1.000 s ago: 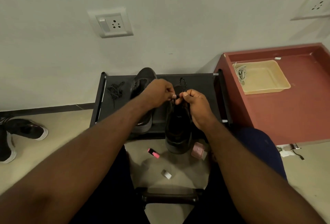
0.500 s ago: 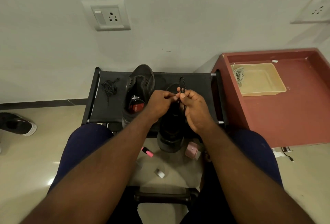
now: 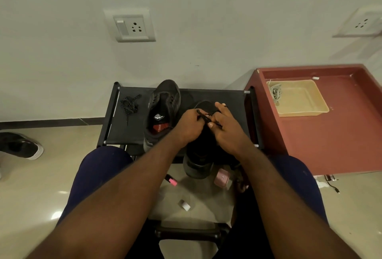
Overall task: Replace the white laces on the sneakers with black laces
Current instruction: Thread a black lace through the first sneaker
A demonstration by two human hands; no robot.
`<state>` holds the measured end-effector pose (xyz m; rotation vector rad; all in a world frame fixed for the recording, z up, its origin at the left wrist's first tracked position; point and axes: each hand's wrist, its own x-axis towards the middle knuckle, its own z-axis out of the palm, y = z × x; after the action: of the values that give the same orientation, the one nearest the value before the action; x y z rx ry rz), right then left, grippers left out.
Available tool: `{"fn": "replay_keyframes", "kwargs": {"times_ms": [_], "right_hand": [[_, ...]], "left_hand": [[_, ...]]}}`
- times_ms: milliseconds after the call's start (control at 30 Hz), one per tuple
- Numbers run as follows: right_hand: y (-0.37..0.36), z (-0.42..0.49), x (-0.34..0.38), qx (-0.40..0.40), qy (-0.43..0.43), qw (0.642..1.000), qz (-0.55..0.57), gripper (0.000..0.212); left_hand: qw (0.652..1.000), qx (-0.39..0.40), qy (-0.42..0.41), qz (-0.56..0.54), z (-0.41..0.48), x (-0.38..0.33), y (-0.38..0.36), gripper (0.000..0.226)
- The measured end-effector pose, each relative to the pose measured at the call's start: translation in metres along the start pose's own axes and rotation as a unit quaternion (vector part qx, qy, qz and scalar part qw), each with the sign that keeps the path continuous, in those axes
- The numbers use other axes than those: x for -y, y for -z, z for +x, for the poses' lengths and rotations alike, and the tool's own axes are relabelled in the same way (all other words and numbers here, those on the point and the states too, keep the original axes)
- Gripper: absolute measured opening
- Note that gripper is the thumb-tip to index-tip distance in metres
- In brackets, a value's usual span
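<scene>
While a black lace (image 3: 201,113) is pinched between the fingers of the left hand (image 3: 189,127) and the right hand (image 3: 226,129), it is held just over the top of the near sneaker (image 3: 198,164). This shoe is set on the black rack (image 3: 124,128), with its heel past the front edge. The lace is gripped by both hands, and nothing is let go. How many holes are filled cannot be told, because the shoe's front is hidden by the hands. The other sneaker (image 3: 164,110) is seen just beside it with no lace in it. A second black lace (image 3: 130,104) is seen in a heap on the rack, near that shoe. A pale bundle, likely the white laces (image 3: 275,91), is seen in the tan tray (image 3: 299,112) on the red table (image 3: 341,139), so the taking-out part is judged to be done. One shoe is being laced, and one whole shoe is left to be done.
</scene>
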<state>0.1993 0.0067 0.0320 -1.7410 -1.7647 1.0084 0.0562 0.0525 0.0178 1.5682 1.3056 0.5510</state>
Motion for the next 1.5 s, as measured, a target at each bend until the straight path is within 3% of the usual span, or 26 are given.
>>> {"fn": "replay_keyframes", "kwargs": {"times_ms": [67,133,300,400,533,667,767,900,967,1100,1167,1267,1400,1433,1500], "right_hand": [[-0.003,0.000,-0.001,0.012,0.002,1.000,-0.003,0.021],[-0.003,0.000,0.000,0.004,0.013,1.000,0.007,0.025],[-0.002,0.004,-0.008,-0.054,-0.004,0.998,0.029,0.006],[-0.002,0.006,-0.008,-0.083,-0.041,0.991,0.097,0.012],[-0.007,0.009,-0.012,-0.098,-0.130,0.926,0.341,0.014],[-0.013,0.015,-0.011,-0.117,-0.189,0.879,0.421,0.019],[-0.010,0.014,-0.010,-0.095,-0.178,0.911,0.360,0.007],[-0.006,0.010,-0.010,0.004,-0.105,0.980,0.168,0.019],[-0.007,0.008,-0.011,0.038,-0.083,0.984,0.156,0.015],[-0.006,0.009,-0.009,0.016,-0.047,0.995,0.091,0.014],[-0.005,0.011,-0.008,0.025,-0.062,0.992,0.110,0.017],[-0.006,0.011,-0.011,0.040,-0.116,0.959,0.256,0.025],[-0.004,0.012,-0.013,0.026,-0.149,0.927,0.344,0.027],[-0.003,0.013,-0.013,0.022,-0.150,0.925,0.349,0.027],[-0.002,0.013,-0.013,0.020,-0.145,0.927,0.346,0.025]], "left_hand": [[0.991,-0.003,0.062,-0.117,-0.005,-0.004,0.002,0.019],[0.983,0.014,0.093,-0.158,-0.009,-0.006,0.005,0.015],[0.994,0.050,0.078,-0.065,-0.006,-0.005,0.013,0.018],[0.995,0.043,0.057,-0.067,-0.008,-0.006,0.010,0.009],[0.998,0.020,0.021,-0.052,-0.012,0.001,0.004,0.007],[0.994,-0.068,-0.063,0.049,-0.013,0.005,-0.001,0.009],[0.984,-0.110,-0.103,0.095,-0.016,0.004,-0.002,0.009],[0.972,-0.116,-0.136,0.153,-0.013,0.004,0.005,0.013],[0.972,-0.110,-0.130,0.164,-0.009,0.003,0.011,0.015],[0.976,-0.056,-0.115,0.175,-0.005,-0.004,0.020,0.019],[0.973,-0.038,-0.108,0.202,-0.003,-0.005,0.022,0.020],[0.957,-0.029,-0.106,0.268,0.001,-0.004,0.021,0.025],[0.931,-0.023,-0.116,0.346,0.005,-0.003,0.024,0.065],[0.940,-0.017,-0.116,0.322,0.004,-0.003,0.026,0.071],[0.980,-0.035,-0.093,0.174,-0.001,-0.007,0.028,0.065]]}}
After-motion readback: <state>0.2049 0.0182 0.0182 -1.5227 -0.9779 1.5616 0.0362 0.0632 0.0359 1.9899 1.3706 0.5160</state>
